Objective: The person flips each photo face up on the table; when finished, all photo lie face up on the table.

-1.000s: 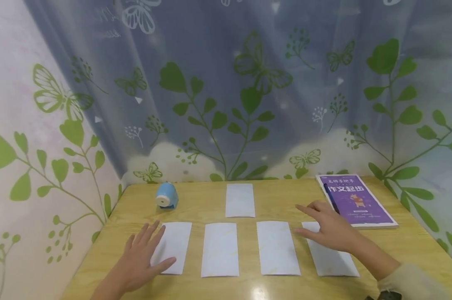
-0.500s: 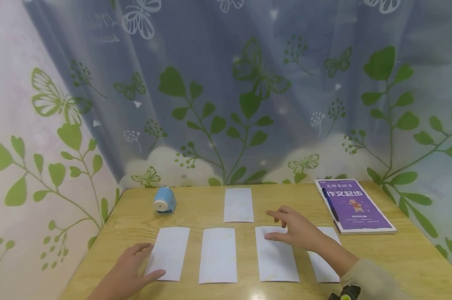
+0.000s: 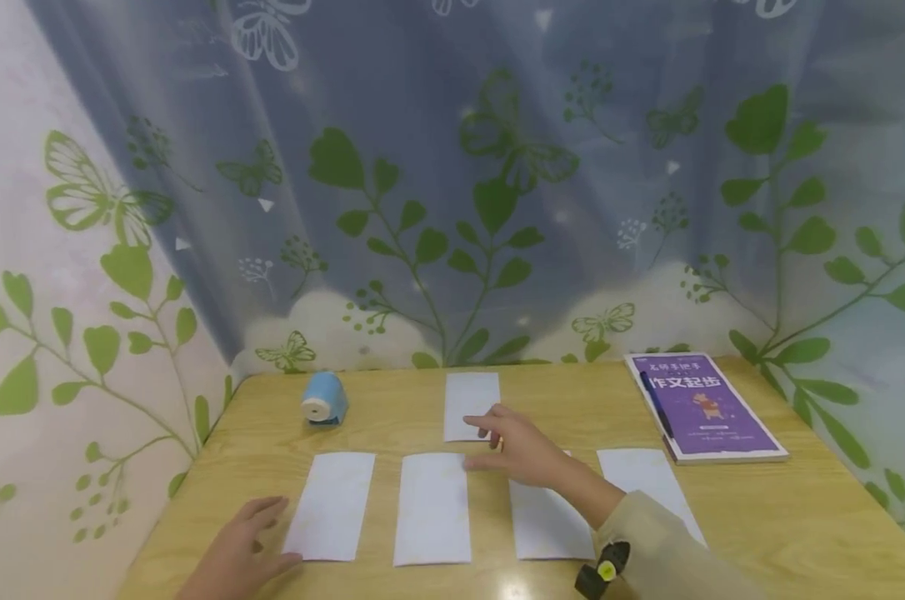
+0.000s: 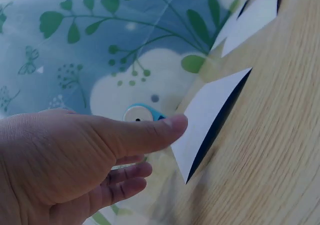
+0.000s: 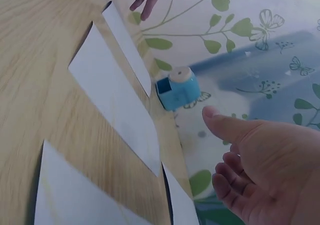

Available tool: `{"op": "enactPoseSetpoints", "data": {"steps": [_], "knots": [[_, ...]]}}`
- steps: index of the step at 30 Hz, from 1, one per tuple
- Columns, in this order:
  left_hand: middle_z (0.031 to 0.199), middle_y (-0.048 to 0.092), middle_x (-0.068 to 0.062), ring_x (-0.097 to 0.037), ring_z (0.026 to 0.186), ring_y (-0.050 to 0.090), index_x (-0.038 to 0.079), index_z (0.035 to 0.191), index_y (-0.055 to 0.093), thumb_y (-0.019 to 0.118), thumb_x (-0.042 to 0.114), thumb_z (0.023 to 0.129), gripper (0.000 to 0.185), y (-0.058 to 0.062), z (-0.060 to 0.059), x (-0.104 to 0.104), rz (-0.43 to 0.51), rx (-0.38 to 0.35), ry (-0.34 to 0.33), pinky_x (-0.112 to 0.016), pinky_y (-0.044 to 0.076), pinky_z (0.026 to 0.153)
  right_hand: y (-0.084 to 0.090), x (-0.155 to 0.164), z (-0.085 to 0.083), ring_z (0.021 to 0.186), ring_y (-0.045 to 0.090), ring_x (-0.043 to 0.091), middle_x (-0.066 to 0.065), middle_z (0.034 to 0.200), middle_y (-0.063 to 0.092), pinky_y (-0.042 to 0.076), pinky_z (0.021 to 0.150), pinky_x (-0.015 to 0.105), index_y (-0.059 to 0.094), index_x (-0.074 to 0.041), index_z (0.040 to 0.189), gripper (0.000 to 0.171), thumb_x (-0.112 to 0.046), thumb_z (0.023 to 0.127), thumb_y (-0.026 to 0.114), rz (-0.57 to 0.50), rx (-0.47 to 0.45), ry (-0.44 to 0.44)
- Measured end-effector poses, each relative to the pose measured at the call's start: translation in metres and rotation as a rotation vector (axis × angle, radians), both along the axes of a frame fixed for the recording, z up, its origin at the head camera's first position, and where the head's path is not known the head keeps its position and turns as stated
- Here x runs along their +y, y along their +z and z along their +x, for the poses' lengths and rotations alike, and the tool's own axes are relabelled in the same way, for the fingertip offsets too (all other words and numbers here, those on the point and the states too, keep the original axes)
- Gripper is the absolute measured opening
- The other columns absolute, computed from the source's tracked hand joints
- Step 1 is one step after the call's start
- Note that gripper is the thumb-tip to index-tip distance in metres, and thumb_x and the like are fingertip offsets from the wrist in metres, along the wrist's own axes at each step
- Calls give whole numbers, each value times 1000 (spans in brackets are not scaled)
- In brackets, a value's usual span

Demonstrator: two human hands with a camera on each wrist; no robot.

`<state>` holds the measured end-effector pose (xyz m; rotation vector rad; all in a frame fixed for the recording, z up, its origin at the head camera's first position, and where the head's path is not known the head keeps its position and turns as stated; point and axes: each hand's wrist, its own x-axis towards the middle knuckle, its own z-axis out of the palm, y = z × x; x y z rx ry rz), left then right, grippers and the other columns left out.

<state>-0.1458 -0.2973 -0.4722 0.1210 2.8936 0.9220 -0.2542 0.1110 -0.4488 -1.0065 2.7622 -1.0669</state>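
Observation:
Four white sheets of paper lie in a row on the wooden table: a leftmost sheet [image 3: 331,507], a second sheet [image 3: 433,510], a third sheet [image 3: 548,527] and a rightmost sheet [image 3: 647,479]. A single upper sheet [image 3: 469,398] lies behind them. My left hand [image 3: 237,546] is beside the leftmost sheet, its thumb near the lower left corner, with nothing held. My right hand [image 3: 523,450] hovers between the upper sheet and the row, thumb and fingers apart and holding nothing. Its wrist partly covers the third sheet. The right wrist view shows that hand [image 5: 270,170] off the papers.
A blue pencil sharpener [image 3: 323,398] stands at the back left of the table [image 3: 392,408]. At the back right lies a purple book [image 3: 711,412] with a dark pen [image 3: 657,407] along its left side. A patterned curtain [image 3: 422,208] hangs behind the table.
My right hand has swept left from the rightmost sheet to near the second and upper sheets. The left hand has drawn back down and left from the leftmost sheet. The sheets stay put.

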Motion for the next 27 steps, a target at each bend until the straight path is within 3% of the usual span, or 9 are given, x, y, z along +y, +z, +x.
{"op": "enactPoseSetpoints", "data": {"steps": [7,11,17,27], "knots": [[134,59,-17,-23,103,64,1,134,59,90,25,70,75,-14,7,-10,5,4,54,-19,51,70,-8,-43,-6,87,62,12,15,115,61,53,74,20,57,-2,138,59,-28,89,76,-23,-102,98],[131,61,-13,-22,101,65,3,131,62,91,22,70,71,-20,11,-8,43,25,90,-20,51,71,-8,-61,-11,88,66,13,15,117,62,53,75,18,57,0,137,55,-24,90,75,10,-128,123],[123,66,-6,-17,100,65,9,131,63,89,23,72,66,-27,12,-4,67,-13,147,-23,53,73,-11,-85,-22,90,69,16,16,117,63,53,74,15,59,-1,135,50,-18,90,75,60,-155,136],[101,69,0,-10,86,60,6,129,64,87,17,72,62,-24,12,-2,61,-13,223,-22,50,70,-24,-127,-42,96,69,16,10,120,69,54,79,19,63,-5,132,47,-19,89,77,119,-175,114]]}}
